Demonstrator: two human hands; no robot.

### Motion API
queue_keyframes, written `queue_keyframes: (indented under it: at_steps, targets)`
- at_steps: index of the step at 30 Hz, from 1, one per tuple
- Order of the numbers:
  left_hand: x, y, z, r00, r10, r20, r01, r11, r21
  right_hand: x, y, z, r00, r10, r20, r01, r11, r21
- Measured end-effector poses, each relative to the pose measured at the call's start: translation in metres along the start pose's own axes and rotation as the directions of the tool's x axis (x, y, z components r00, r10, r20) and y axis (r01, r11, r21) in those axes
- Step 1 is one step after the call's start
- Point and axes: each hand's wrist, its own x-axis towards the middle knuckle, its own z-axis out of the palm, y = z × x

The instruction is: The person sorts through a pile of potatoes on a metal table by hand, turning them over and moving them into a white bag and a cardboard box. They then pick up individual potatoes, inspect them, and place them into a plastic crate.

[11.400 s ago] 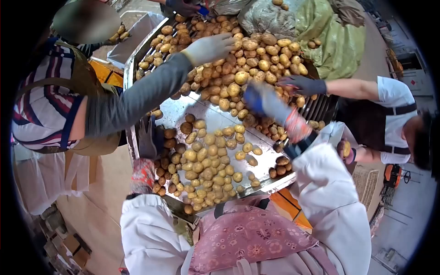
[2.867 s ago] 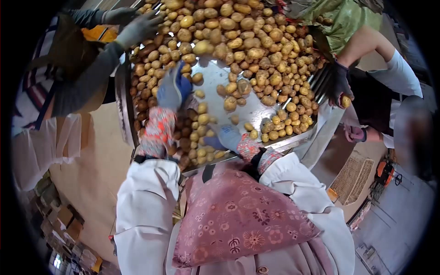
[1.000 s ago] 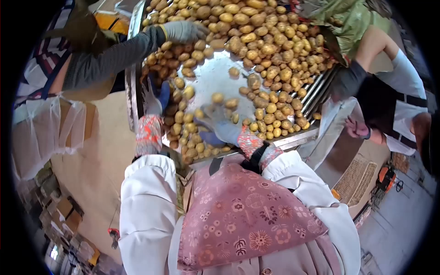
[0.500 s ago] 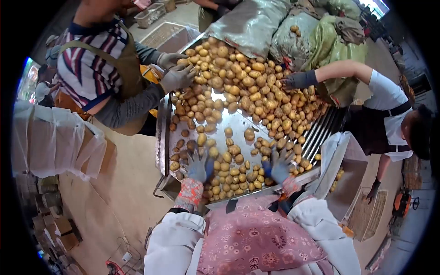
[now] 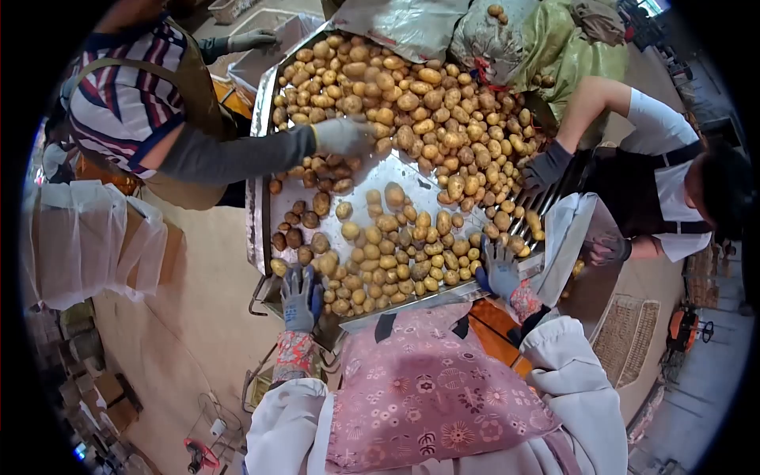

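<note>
1. Head view, nearest first: a pink flowered apron sits at 6 o'clock, and above it is the near rim of a metal tray.
2. At the near-left corner, the left hand lies flat in a blue-grey glove with its fingers spread wide. It holds nothing, and its fingertips touch the first potatoes.
3. At the near-right corner, the right hand is also gloved, splayed and empty, just beside the outermost potatoes.
4. The loose heap lies between the hands, at 1 o'clock from the left fingers and 10 o'clock from the right. Its long axis follows the rim from 8 to 2 o'clock. Neither hand is clearly nearer, though the left looks more in contact.
5. Farther in, a co-worker's grey glove reaches in from 9 o'clock to the edge of the big pile. Another person's dark glove rests at 3 o'clock.
6. Sacks lie at 1 o'clock, beyond the pile.
7. Half a second ago both hands were closer together and on the heap itself. They are now wider apart at the corners, and the grey glove has moved inward.
</note>
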Motion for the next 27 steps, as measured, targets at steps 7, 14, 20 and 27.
queue_keyframes:
  at_steps: [7,14,20,27]
  targets:
    - [0.081,0.038,-0.042,0.945,0.063,-0.320,-0.092,0.993,-0.075,0.009,-0.093,0.011,0.908,-0.411,0.088,0.323,0.816,0.479]
    - [0.254,0.117,-0.001,0.923,0.370,-0.102,-0.381,0.915,-0.134,0.040,-0.162,-0.077,0.734,-0.678,0.028,0.170,0.225,0.959]
    - [0.272,0.156,-0.012,0.942,0.141,0.304,-0.151,0.988,0.011,0.053,-0.033,-0.058,0.837,-0.252,-0.487,0.471,0.785,0.402]
    - [0.199,0.099,-0.012,0.925,0.078,0.371,0.324,0.347,-0.880,0.014,-0.037,-0.017,0.995,-0.096,0.014,0.038,0.511,0.859]
